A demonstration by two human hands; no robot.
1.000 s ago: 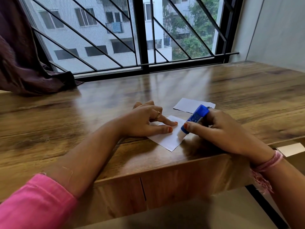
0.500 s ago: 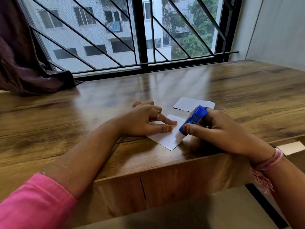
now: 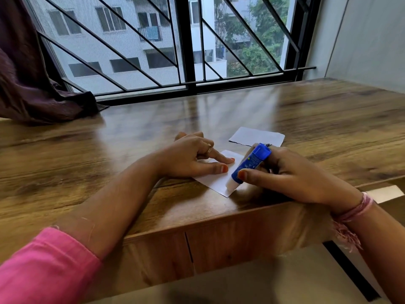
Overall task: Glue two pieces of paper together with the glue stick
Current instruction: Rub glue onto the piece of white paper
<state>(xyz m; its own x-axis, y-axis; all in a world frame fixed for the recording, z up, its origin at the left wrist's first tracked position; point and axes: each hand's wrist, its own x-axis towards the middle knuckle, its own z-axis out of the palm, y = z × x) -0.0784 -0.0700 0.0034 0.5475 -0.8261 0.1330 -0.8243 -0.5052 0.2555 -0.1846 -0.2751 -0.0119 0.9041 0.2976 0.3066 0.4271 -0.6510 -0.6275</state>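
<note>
A small white paper (image 3: 215,179) lies near the front edge of the wooden table (image 3: 306,119). My left hand (image 3: 190,157) presses flat on its left part, fingers spread. My right hand (image 3: 289,174) grips a blue glue stick (image 3: 252,163), tilted, with its white tip touching the paper's near right corner. A second white paper (image 3: 256,137) lies flat on the table just behind my right hand, untouched.
A window with black bars (image 3: 188,51) runs along the table's far edge. A dark curtain (image 3: 28,84) bunches on the table at the back left. A grey wall (image 3: 368,40) stands to the right. A lower wooden surface (image 3: 392,194) holds a pale sheet at the right.
The glue stick's tip has slid a little toward me along the paper's right edge, to the near corner. My left hand has stayed in place on the paper.
</note>
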